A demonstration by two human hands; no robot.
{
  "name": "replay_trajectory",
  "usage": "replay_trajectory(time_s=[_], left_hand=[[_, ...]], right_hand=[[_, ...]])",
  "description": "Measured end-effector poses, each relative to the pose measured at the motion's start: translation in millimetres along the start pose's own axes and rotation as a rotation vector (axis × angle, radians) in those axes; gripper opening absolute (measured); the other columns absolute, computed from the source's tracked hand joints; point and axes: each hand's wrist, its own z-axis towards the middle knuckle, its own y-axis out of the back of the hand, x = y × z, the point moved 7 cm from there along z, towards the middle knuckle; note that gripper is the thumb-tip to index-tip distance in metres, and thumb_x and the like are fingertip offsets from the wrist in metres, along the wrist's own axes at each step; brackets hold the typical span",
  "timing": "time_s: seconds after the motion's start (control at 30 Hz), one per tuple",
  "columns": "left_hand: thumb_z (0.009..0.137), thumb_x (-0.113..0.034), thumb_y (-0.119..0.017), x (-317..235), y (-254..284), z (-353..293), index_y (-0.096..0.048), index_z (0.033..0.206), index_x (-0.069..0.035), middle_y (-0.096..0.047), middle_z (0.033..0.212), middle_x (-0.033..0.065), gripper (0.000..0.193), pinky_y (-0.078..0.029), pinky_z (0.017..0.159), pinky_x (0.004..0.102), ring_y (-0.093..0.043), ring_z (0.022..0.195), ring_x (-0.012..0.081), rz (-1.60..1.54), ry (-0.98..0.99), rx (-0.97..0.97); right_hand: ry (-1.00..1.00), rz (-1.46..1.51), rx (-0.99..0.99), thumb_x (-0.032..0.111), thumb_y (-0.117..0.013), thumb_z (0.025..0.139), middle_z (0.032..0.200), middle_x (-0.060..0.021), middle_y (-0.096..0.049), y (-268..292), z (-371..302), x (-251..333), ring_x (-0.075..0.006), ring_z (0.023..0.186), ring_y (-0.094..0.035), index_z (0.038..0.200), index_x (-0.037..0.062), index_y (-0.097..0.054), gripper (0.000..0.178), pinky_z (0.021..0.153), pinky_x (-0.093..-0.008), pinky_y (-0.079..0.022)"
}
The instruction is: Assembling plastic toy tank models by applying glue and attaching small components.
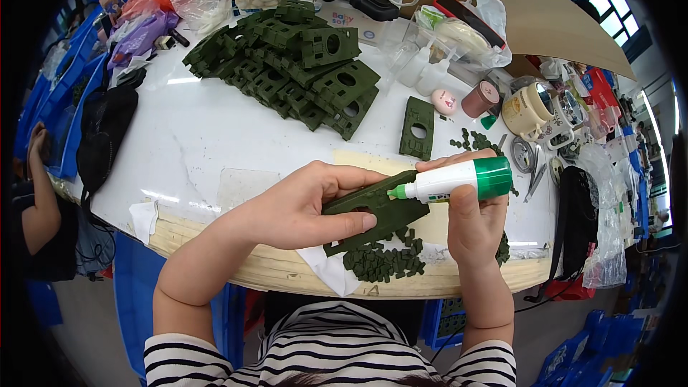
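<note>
Our left hand (308, 204) is closed on the dark green part (390, 218), with the thumb on its near face; this part lies between our two hands, above the table (179, 150). Our right hand (480, 226) is wrapped around the white bottle (444, 183), whose pale green nozzle (400, 192) points leftward at the part; we cannot tell if it touches. We judge that the step in hand is applying liquid from the bottle, and that the next move calls for a steady part and a gentle squeeze. Just below the left thumb lie small green pieces (387, 261). Ahead of the right hand rests a similar part (417, 129), and beyond the left hand, a pile of such parts (301, 57).
</note>
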Motion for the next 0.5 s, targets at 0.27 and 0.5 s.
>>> replay_trajectory(time_s=[0.27,0.5], left_hand=[[0.084,-0.003,-0.058,0.3,-0.6,1.3,-0.045,0.126,0.007,-0.060,0.110,0.0121,0.045,-0.045,0.086,0.0254,-0.056,0.098,0.0119,0.003,-0.005,0.003],[0.084,-0.002,-0.058,0.3,-0.6,0.9,-0.045,0.126,0.008,-0.060,0.110,0.0121,0.045,-0.045,0.087,0.0254,-0.056,0.098,0.0119,0.007,-0.005,0.007]], right_hand=[[-0.010,-0.006,-0.010,0.027,-0.067,0.083,0.093,-0.0148,-0.065,1.3,-0.9,-0.2,-0.0151,0.082,-0.061,0.097,-0.0015,-0.052,0.035,0.075,-0.0284,-0.049],[0.017,-0.022,-0.009,0.027,-0.067,0.084,0.093,-0.0145,-0.065,1.4,-0.3,0.1,-0.0145,0.081,-0.061,0.096,-0.0018,-0.053,0.034,0.074,-0.0277,-0.048]])
